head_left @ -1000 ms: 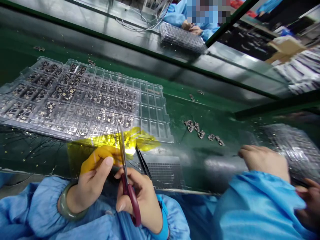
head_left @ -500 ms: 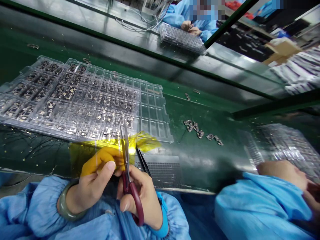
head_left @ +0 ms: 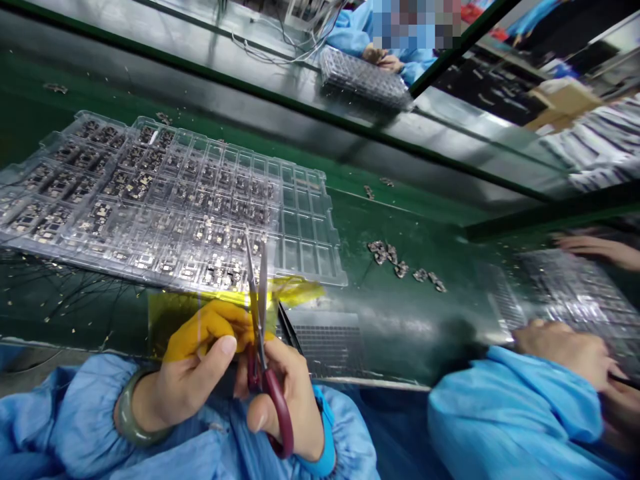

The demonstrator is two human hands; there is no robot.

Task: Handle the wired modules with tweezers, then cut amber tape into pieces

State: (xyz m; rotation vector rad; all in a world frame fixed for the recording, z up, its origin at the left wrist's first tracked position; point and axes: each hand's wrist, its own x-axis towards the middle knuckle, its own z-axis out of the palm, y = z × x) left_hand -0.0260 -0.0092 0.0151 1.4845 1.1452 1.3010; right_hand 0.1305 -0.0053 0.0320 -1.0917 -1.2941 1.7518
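My left hand pinches a sheet of clear yellow film low in the middle of the view, fingers closed behind the film. My right hand grips dark red-handled scissors, whose blades point up and stand slightly apart across the film. Black tweezers stick out beside that same hand. Just beyond lies a clear plastic tray with many cells, most holding small circuit parts.
Several loose small parts lie on the green belt right of the tray. A co-worker's blue sleeve and hand rest at lower right by another tray. A person across the belt handles a further tray.
The scissor blades have opened a little and shifted slightly right along the yellow film. The co-worker's hand at right has drawn back toward the lower right.
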